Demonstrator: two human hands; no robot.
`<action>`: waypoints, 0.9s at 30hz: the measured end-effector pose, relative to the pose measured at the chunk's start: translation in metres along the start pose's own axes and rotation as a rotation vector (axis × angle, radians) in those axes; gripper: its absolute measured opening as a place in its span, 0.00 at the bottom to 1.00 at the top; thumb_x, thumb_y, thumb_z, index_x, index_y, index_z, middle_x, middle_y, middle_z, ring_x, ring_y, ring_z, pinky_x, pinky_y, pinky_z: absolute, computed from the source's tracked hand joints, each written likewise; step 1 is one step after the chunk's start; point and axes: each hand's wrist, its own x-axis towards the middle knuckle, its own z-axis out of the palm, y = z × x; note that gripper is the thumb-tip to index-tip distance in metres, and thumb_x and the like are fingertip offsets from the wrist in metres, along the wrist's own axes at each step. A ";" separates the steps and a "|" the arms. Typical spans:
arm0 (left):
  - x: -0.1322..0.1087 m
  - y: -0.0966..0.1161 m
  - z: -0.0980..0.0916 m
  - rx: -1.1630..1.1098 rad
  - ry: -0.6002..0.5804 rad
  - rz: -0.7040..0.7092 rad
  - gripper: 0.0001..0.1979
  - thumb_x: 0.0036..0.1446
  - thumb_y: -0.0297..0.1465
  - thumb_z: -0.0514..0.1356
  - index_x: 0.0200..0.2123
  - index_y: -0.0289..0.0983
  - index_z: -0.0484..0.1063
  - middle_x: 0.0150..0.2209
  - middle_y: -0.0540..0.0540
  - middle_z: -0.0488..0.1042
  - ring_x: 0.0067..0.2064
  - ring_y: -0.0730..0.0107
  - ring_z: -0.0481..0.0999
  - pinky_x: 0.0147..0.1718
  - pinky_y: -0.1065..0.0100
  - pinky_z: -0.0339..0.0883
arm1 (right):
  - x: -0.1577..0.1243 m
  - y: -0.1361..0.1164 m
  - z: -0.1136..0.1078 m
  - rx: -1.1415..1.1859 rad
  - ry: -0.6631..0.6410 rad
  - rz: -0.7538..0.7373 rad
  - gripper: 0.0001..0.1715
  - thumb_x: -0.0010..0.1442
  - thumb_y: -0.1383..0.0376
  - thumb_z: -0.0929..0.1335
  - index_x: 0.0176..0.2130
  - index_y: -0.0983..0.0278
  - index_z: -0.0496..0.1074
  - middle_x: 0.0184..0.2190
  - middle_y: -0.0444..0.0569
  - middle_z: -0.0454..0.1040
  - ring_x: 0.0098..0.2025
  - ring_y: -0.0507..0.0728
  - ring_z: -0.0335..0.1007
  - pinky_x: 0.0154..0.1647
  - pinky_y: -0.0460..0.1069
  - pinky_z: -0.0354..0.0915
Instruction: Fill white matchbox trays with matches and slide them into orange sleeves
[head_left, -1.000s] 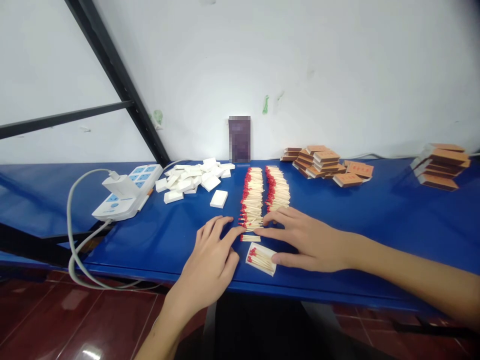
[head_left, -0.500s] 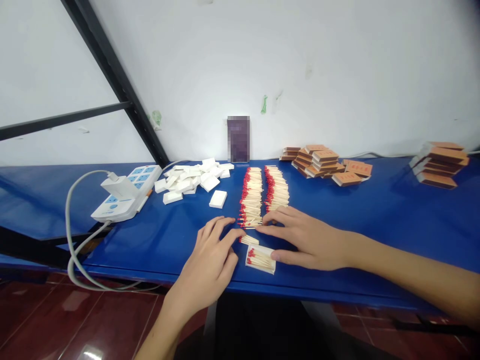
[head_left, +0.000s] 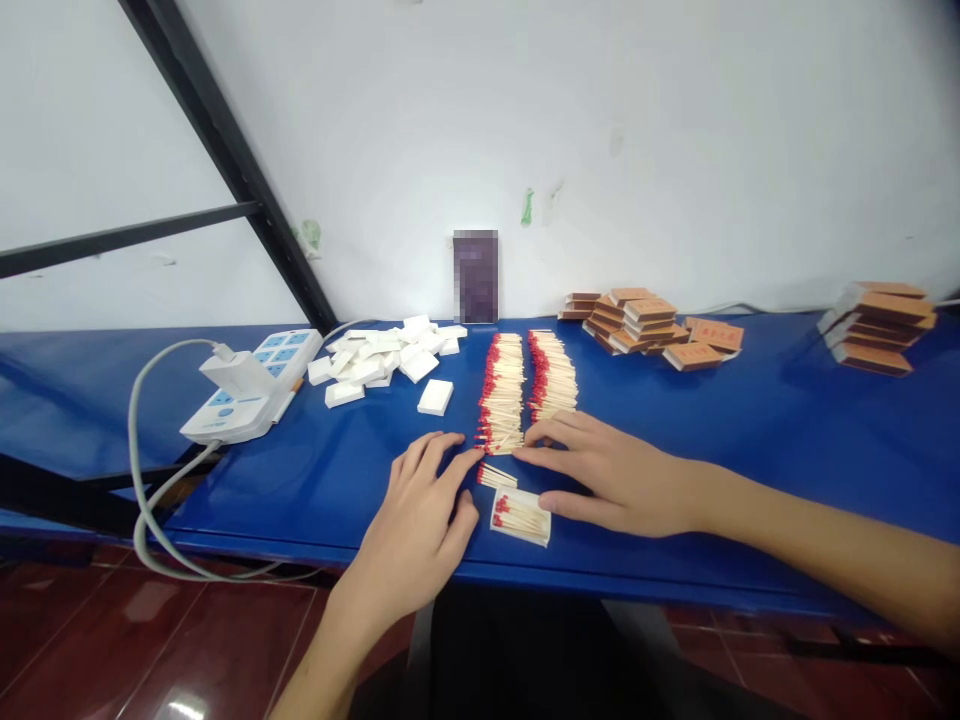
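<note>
Two long rows of red-tipped matches (head_left: 502, 390) lie on the blue table (head_left: 750, 450). My left hand (head_left: 420, 520) lies flat with fingers spread, its index fingertip at the near end of the left row. My right hand (head_left: 607, 470) lies flat too, fingers stretched toward the same spot, its thumb beside a small white tray (head_left: 520, 516) partly filled with matches. A little bundle of loose matches (head_left: 496, 476) lies between the fingertips and the tray.
A heap of white inner trays (head_left: 382, 358) and a single one (head_left: 436, 397) lie to the left. A white power strip (head_left: 251, 385) with a grey cable sits further left. Orange matchbox sleeves (head_left: 649, 325) are stacked behind, more (head_left: 881, 328) at far right. A dark card (head_left: 475, 276) leans on the wall.
The small bundle of loose matches has turned and slid slightly toward the tray. Both hands have shifted a little; the fingertips stay at the row's near end.
</note>
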 end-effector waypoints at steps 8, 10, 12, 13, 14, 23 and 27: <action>0.001 0.000 -0.001 -0.003 -0.014 -0.005 0.21 0.69 0.29 0.49 0.62 0.43 0.64 0.64 0.43 0.61 0.67 0.52 0.55 0.63 0.45 0.58 | -0.001 0.000 0.000 -0.015 -0.003 -0.006 0.29 0.72 0.52 0.60 0.64 0.64 0.66 0.56 0.58 0.69 0.55 0.64 0.65 0.57 0.62 0.63; 0.001 0.000 -0.001 -0.006 -0.024 -0.004 0.20 0.69 0.29 0.49 0.62 0.43 0.64 0.64 0.43 0.61 0.67 0.52 0.55 0.63 0.46 0.57 | -0.001 0.000 0.001 -0.012 -0.001 -0.008 0.29 0.72 0.52 0.61 0.64 0.64 0.66 0.56 0.58 0.69 0.55 0.64 0.65 0.57 0.62 0.63; 0.002 0.000 -0.002 -0.005 -0.029 -0.003 0.20 0.69 0.29 0.48 0.62 0.43 0.64 0.65 0.43 0.61 0.67 0.53 0.54 0.63 0.45 0.57 | 0.000 0.000 0.000 -0.008 0.002 -0.009 0.29 0.72 0.52 0.60 0.64 0.64 0.66 0.56 0.58 0.69 0.55 0.64 0.65 0.57 0.62 0.63; 0.001 0.000 -0.002 -0.005 -0.031 -0.002 0.20 0.69 0.29 0.48 0.62 0.42 0.64 0.65 0.43 0.61 0.67 0.53 0.54 0.63 0.45 0.57 | 0.000 0.000 0.000 -0.007 0.003 -0.010 0.29 0.72 0.52 0.60 0.64 0.64 0.66 0.56 0.59 0.69 0.55 0.64 0.65 0.57 0.62 0.63; 0.001 0.001 -0.002 -0.004 -0.031 -0.002 0.20 0.69 0.29 0.48 0.62 0.42 0.64 0.65 0.43 0.61 0.67 0.53 0.54 0.63 0.45 0.57 | 0.000 0.000 0.000 -0.006 0.002 -0.010 0.29 0.72 0.52 0.60 0.63 0.64 0.66 0.55 0.59 0.69 0.55 0.64 0.65 0.57 0.62 0.63; 0.001 0.001 -0.002 -0.019 -0.025 0.005 0.20 0.69 0.28 0.48 0.61 0.44 0.64 0.64 0.44 0.61 0.67 0.53 0.55 0.63 0.46 0.58 | -0.001 0.000 -0.001 -0.011 0.011 -0.010 0.28 0.72 0.52 0.61 0.62 0.65 0.67 0.56 0.59 0.70 0.55 0.64 0.66 0.57 0.61 0.64; 0.001 0.001 -0.002 -0.022 -0.021 0.011 0.20 0.69 0.28 0.48 0.61 0.44 0.65 0.64 0.44 0.61 0.67 0.53 0.56 0.62 0.46 0.58 | 0.000 0.000 0.000 -0.012 0.013 -0.010 0.28 0.72 0.52 0.61 0.62 0.65 0.68 0.55 0.59 0.70 0.55 0.64 0.66 0.56 0.61 0.64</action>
